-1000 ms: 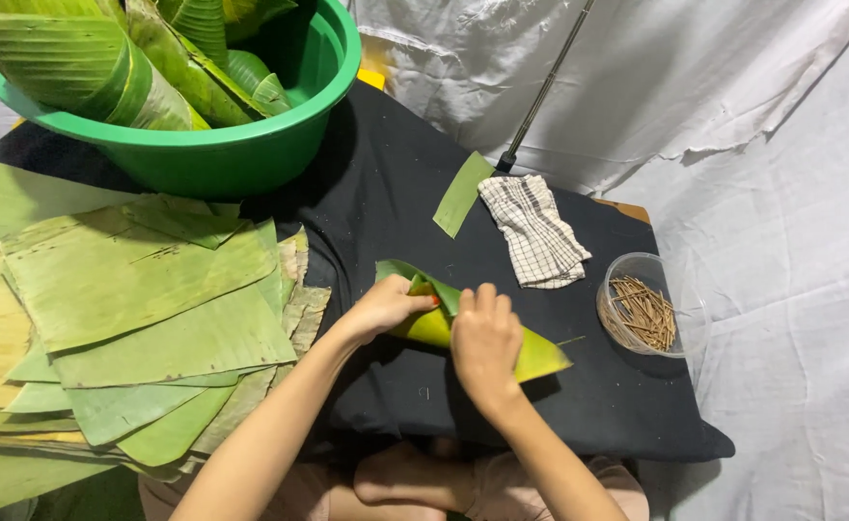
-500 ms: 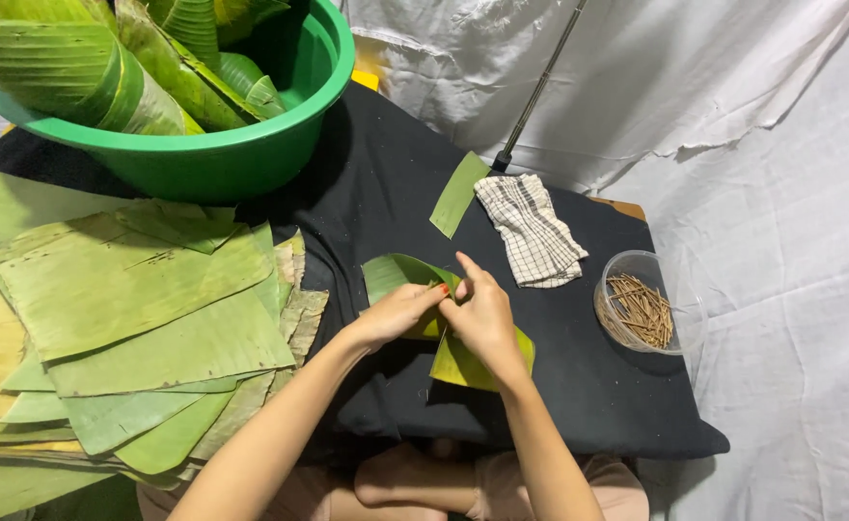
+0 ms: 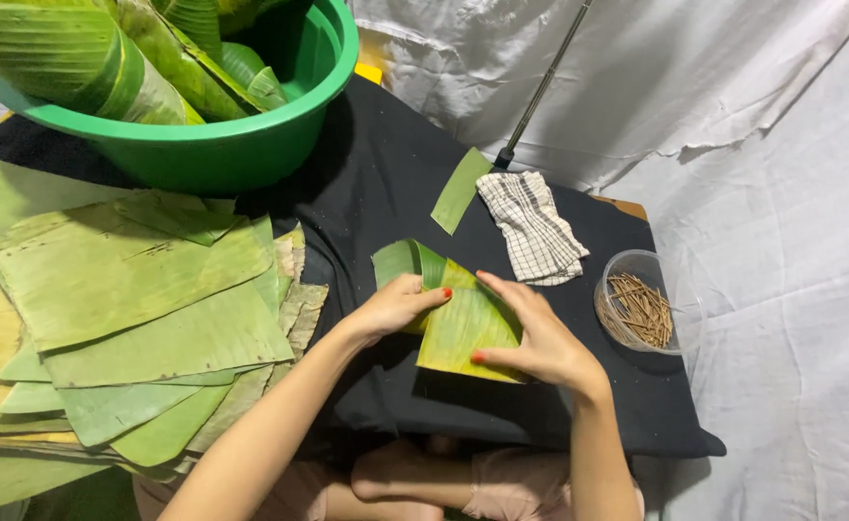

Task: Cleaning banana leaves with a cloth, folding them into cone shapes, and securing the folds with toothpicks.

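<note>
A low table draped in black cloth [image 3: 386, 183] carried everything. On its left side lay a broad stack of flat, cut green banana-leaf sheets [image 3: 135, 318], some yellowing at the edges. Behind the stack stood a round green plastic basin [image 3: 251, 145] filled with rolled banana leaves [image 3: 77, 58]. At the middle of the cloth was the folded piece of yellow-green banana leaf [image 3: 468, 328], bent over on itself with a curl at its upper left. The left hand [image 3: 396, 307] pinched its left edge, fingers closed on the leaf; the right hand [image 3: 540, 338] lay over its right side, fingers spread narrowly, thumb tucked under the lower edge, gripping it. Just beyond it rested a white checked cloth [image 3: 533, 230], with a narrow green leaf strip [image 3: 460, 190] beside it. At the right sat a small clear plastic bowl of thin brown sticks [image 3: 642, 311].
</note>
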